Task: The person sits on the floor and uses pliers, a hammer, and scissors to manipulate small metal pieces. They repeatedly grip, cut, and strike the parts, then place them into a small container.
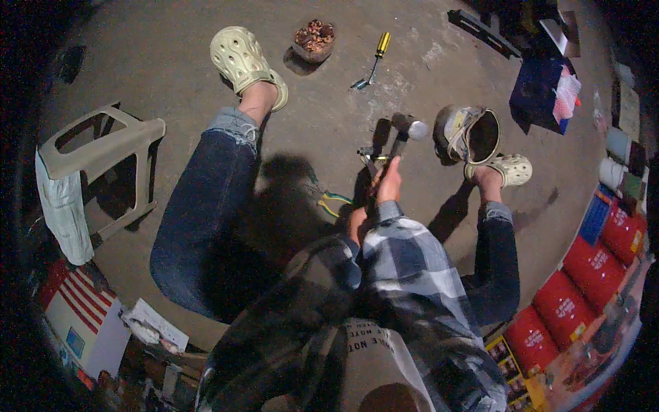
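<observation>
My right hand (pixel 390 181) is wrapped around the dark handle of a hammer (pixel 414 130), whose round metal face catches the light. My left hand (pixel 357 223) is lower and partly behind the right arm and in shadow. Its fingers look closed, but what they hold is hard to make out. Just beyond both hands, a small shiny metal piece (pixel 368 155) shows near the floor. Pliers with yellow-green handles (pixel 335 200) lie left of my left hand. To the right of the hammer sits a round hollow metal housing (pixel 456 134), its opening turned to the right.
A tub of copper-coloured scraps (pixel 314 40) and a yellow-handled tool with a metal shaft (pixel 382 49) are on the floor ahead. A dark blue box (pixel 539 93) stands far right, red containers (pixel 563 309) line the right, and a beige plastic stool (pixel 130 137) is left.
</observation>
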`<state>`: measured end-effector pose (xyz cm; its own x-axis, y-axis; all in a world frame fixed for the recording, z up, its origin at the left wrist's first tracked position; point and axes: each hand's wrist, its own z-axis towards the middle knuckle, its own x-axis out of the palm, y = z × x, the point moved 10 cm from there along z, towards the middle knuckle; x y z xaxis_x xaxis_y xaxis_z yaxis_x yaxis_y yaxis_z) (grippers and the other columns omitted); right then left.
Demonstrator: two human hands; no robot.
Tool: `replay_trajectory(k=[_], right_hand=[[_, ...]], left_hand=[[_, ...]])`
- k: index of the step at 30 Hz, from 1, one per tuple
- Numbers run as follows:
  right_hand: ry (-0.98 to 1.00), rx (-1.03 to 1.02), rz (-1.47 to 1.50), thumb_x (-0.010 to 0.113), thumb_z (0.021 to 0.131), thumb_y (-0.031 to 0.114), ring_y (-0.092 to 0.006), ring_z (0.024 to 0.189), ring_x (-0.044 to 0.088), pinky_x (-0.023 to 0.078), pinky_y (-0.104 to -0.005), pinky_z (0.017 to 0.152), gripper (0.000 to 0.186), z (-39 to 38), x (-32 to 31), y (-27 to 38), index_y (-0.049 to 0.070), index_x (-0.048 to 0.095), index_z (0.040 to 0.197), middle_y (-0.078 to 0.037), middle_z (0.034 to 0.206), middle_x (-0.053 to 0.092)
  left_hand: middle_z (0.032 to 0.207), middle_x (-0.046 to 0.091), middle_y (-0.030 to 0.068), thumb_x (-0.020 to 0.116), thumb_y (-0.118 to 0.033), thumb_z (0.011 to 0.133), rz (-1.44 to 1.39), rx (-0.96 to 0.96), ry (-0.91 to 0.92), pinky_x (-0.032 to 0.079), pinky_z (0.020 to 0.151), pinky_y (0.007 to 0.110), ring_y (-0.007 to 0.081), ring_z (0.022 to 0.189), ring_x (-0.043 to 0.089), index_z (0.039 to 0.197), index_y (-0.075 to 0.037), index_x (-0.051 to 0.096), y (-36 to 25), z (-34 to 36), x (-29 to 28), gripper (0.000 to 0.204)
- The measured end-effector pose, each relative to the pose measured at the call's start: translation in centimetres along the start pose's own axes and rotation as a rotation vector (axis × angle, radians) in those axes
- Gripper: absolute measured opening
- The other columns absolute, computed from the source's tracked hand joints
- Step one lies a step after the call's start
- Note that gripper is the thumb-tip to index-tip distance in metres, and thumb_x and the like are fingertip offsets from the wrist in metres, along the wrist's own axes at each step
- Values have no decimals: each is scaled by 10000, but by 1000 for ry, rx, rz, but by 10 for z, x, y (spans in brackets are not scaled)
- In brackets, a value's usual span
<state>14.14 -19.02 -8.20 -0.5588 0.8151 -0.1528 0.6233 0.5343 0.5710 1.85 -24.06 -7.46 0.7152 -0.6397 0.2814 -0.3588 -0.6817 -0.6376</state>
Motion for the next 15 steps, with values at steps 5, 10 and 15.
replay_trajectory(k=[5,10,15], right_hand=[[-70,30,55,384,856,614,-138,327,391,273,-276,316,582,10,-47,11,116,415,556,-12,435,404],[-140,127,-27,402,819,657,-162,343,410,300,-296,320,613,21,-84,-7,104,416,556,-27,455,425],[-83,159,-153,376,807,688,-162,331,382,293,-304,320,639,40,-90,-28,106,404,543,-26,441,404]], left_hand=[[723,591,46,649,-123,730,-15,-47,486,444,596,294,138,683,564,804,-36,601,-23,0,63,124],[711,597,25,654,-116,725,66,-131,429,446,590,275,109,675,567,800,-41,605,-35,37,23,117],[909,565,119,665,-61,689,467,334,-682,467,679,358,311,821,563,920,-48,582,-111,73,-97,247]])
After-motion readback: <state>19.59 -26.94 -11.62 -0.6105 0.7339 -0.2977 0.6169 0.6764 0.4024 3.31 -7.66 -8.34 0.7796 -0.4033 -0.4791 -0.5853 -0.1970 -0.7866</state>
